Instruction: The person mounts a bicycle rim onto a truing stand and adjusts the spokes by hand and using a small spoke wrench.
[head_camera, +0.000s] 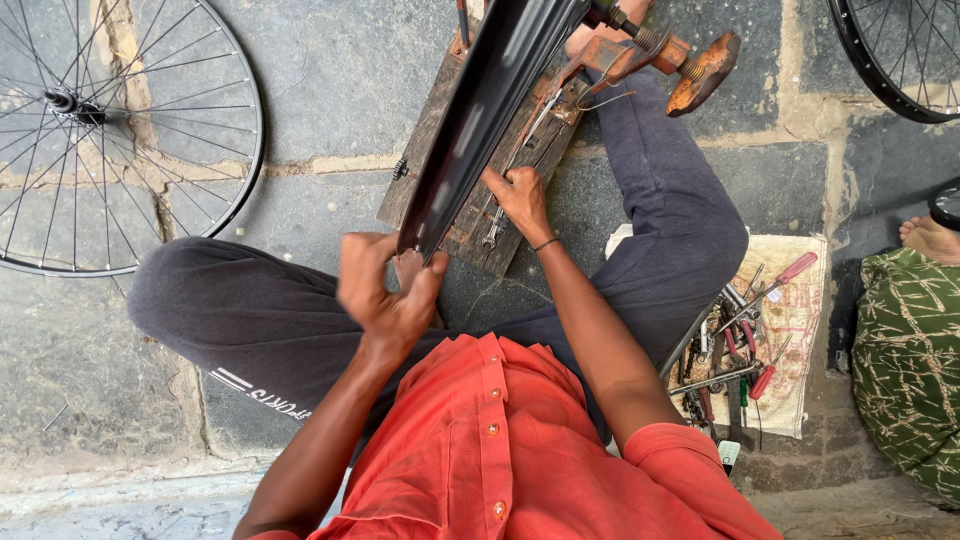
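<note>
The left hand (385, 290) is gripping the near end of a black wheel rim (480, 110), which is standing on edge across a wooden board (470, 215). The right hand (520, 195) is closing around a wrench (497, 222) on the board. The rim looks stiff, light and smooth-sided; holding it by the edge seems surest.

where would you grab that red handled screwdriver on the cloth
By the red handle of the screwdriver, coming from the upper right. The handle sticks out clear on the cloth, while its shaft runs down-left into the tangled tool pile, so the tip end is crowded.
</note>
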